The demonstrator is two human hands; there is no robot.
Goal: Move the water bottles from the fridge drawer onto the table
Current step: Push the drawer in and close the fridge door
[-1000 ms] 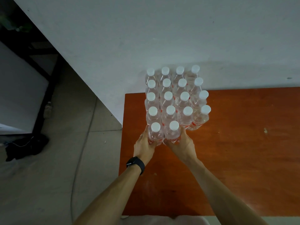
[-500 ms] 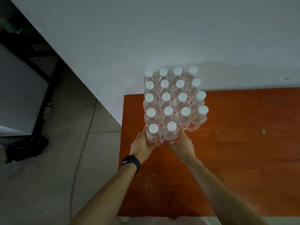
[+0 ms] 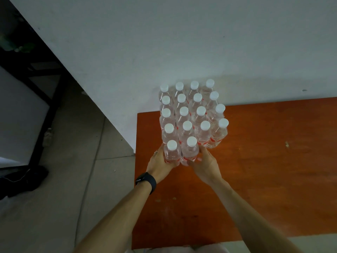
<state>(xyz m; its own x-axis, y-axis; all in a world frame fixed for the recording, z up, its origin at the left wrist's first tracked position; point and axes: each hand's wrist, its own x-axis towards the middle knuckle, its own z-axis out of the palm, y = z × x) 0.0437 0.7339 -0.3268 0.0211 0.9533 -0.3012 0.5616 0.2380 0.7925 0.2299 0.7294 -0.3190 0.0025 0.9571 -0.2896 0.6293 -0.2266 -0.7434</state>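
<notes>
Several clear water bottles (image 3: 189, 114) with white caps and red labels stand upright in tight rows at the far left corner of the orange-brown table (image 3: 264, 170). Two bottles form the nearest row. My left hand (image 3: 160, 162), with a black watch on its wrist, grips the near left bottle (image 3: 172, 152) from its left side. My right hand (image 3: 206, 164) holds the near right bottle (image 3: 190, 149) from its right side, thumb across the front. Both bottles stand on the table against the row behind. No fridge drawer is in view.
A white wall (image 3: 182, 42) runs behind the table and slants down to its left corner. Left of the table is grey tiled floor (image 3: 73, 179) with a black frame (image 3: 45, 88), a white panel and a dark bundle (image 3: 21, 179).
The view has tilted slightly, so bottles and hands sit a little lower in the frame. Both hands stay on the two nearest bottles; nothing else has moved.
</notes>
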